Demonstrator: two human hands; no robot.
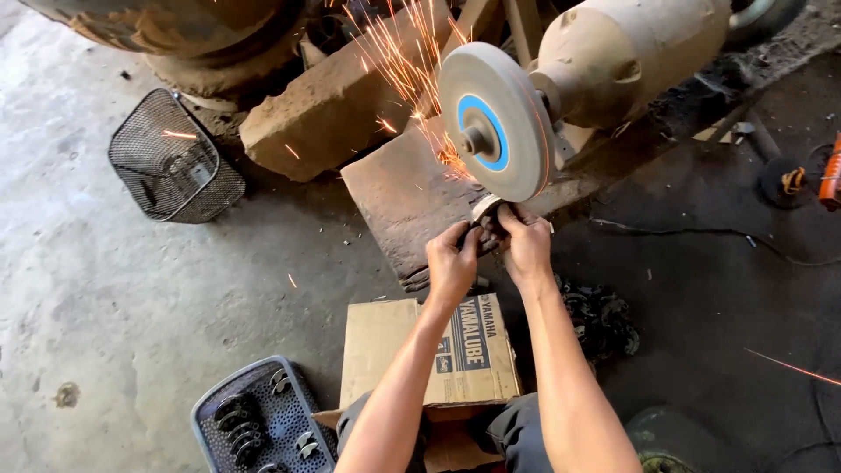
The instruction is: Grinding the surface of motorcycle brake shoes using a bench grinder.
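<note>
Grey round grinding wheel with bright blue ring around hub. Orange sparks against tan dusty motor housing. Brown flat cardboard box with dark blue print. Black wire-mesh basket. Grey perforated plastic tray dotted with holes. Pale grey concrete floor, darker near right.

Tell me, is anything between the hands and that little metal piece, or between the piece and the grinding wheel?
Nothing visible. The left hand and right hand both grip the small metal part directly, and it sits right against the lower rim of the grinding wheel, where sparks fly off.
</note>
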